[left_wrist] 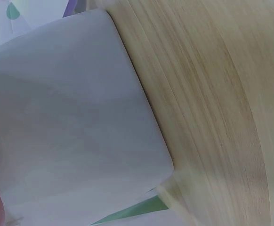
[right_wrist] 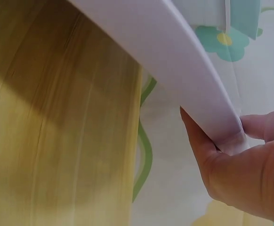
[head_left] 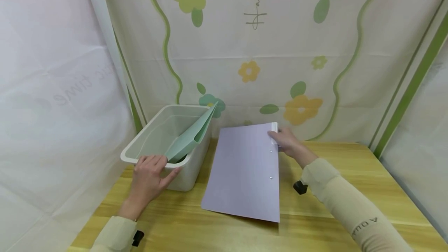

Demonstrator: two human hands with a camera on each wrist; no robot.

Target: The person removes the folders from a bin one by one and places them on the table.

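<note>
Right hand (head_left: 287,142) pinches lilac file folder (head_left: 245,170), maybe off the table (head_left: 301,221), left hand (head_left: 148,175) grips white bin (head_left: 202,162); moving step likely next needs steady lift.

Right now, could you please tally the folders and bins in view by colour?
White: 1 (white bin, left hand on its rim)
Green: 1 (green folder, partly inside the white bin)
Purple: 1 (purple folder, in the right hand)
Total: 3

Behind the purple folder (head_left: 241,170) I read "Happy" on the back curtain (head_left: 287,34); left of it, "time" on the side curtain (head_left: 52,139); right, "AQUA" on a sleeve (head_left: 344,197).
</note>
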